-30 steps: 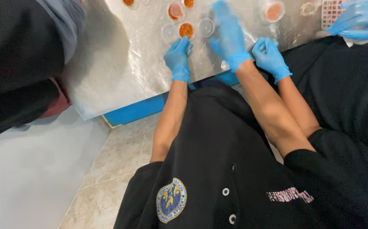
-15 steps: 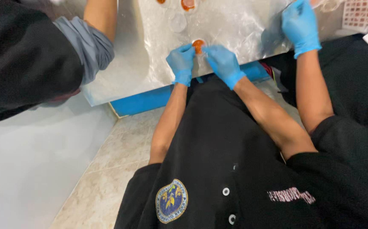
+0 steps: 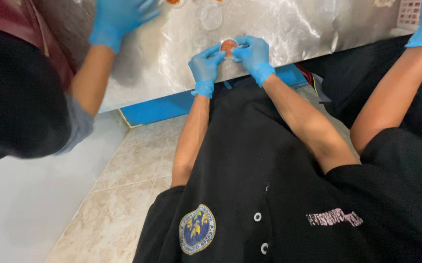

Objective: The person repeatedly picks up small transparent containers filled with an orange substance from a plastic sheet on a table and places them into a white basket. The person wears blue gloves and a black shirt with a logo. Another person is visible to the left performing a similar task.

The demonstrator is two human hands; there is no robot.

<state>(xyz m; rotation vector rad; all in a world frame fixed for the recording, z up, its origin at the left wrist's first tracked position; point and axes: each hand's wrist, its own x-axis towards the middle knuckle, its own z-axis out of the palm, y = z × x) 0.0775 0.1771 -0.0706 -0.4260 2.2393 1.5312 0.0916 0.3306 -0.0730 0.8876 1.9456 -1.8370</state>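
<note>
I am looking down at my two blue-gloved hands working at the near edge of a foil-covered tabletop (image 3: 162,63). My left hand (image 3: 205,65) and my right hand (image 3: 254,54) are both grasping a small round cup of orange-red sauce (image 3: 228,46), pinching it between the fingertips from either side. The cup is sitting just above the tabletop's near edge, between my hands. I am judging it light, thin-walled and easy to crush or spill, so it is best gripped gently at the rim. Empty clear lids (image 3: 212,17) are lying further back. Half a second ago my hands were already meeting at this cup; a co-worker's gloved hand (image 3: 118,17) is now reaching in at top left, where a bare forearm was showing.
</note>
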